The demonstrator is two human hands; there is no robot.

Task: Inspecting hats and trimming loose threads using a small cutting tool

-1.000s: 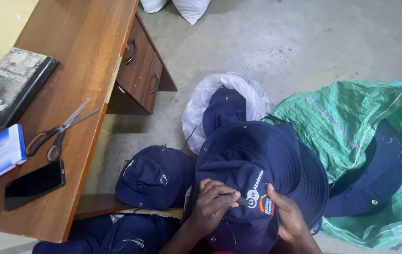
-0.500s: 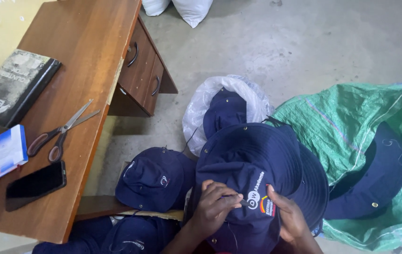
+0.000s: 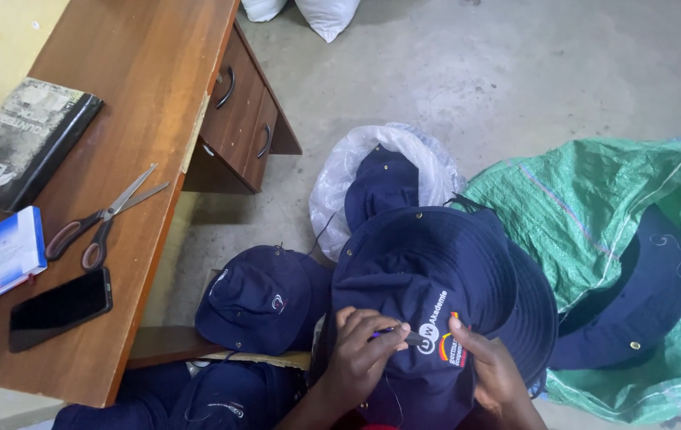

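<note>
A navy bucket hat (image 3: 428,271) with a small embroidered emblem on its crown rests in front of me. My left hand (image 3: 364,354) presses on the crown beside the emblem, fingers pinched around something thin and dark that I cannot make out. My right hand (image 3: 491,366) grips the hat's crown on the other side of the emblem. Another navy hat (image 3: 261,299) lies to the left, and one more (image 3: 380,183) sits inside a clear plastic bag (image 3: 340,171) beyond.
A wooden desk (image 3: 149,87) with drawers stands at left, carrying scissors (image 3: 101,223), a black phone (image 3: 60,309), a dark book (image 3: 26,139) and a small white box (image 3: 4,253). A green woven sack (image 3: 587,199) with a navy hat (image 3: 635,302) lies at right.
My left hand's fingers have shifted slightly on the crown near the emblem. The hat and my right hand stay almost where they were.
</note>
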